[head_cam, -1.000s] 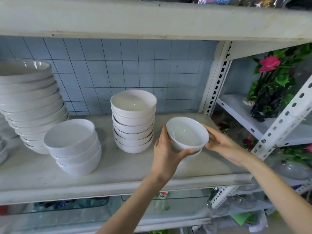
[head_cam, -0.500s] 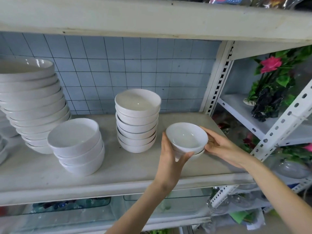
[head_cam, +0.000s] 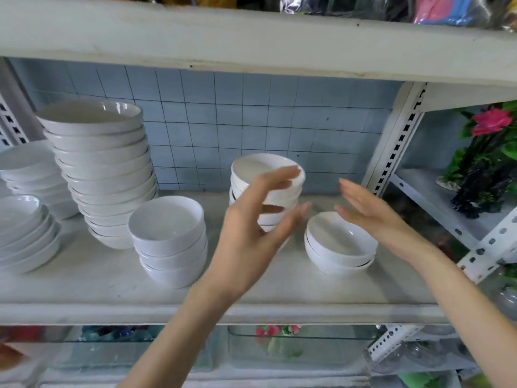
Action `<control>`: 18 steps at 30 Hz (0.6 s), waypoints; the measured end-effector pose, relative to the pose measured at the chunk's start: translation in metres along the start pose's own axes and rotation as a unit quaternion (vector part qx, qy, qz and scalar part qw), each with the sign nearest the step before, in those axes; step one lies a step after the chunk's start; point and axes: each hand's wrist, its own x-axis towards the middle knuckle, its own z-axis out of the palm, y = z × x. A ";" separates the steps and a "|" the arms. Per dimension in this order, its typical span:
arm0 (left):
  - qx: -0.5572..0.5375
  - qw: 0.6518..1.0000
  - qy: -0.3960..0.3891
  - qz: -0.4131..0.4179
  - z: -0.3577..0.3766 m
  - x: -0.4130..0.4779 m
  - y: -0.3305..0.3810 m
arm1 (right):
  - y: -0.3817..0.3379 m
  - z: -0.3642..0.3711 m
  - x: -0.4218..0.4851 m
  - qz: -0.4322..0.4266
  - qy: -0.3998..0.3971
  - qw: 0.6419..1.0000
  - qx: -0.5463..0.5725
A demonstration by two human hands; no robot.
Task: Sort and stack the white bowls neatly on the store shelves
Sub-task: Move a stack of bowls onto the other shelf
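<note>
Hovering near the right end of the shelf, the left hand and right hand are spread and empty either side of a low stack of white bowls, which look stiff, glossy, slippery and breakable, best cupped around the sides with both palms.

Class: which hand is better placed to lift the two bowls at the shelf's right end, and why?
Likely the right hand: open, just above those two bowls; the left hand hovers before the taller stack.
</note>
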 end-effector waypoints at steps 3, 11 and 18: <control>0.132 0.991 0.033 0.003 -0.031 0.025 -0.025 | -0.019 0.034 0.015 -0.041 -0.025 0.998 -0.037; 0.140 0.944 -0.182 -0.238 -0.053 0.062 -0.085 | -0.029 0.067 0.048 -0.039 -0.059 0.997 -0.044; 0.119 0.946 -0.170 -0.248 -0.063 0.072 -0.086 | -0.030 0.074 0.051 -0.063 -0.011 0.998 -0.005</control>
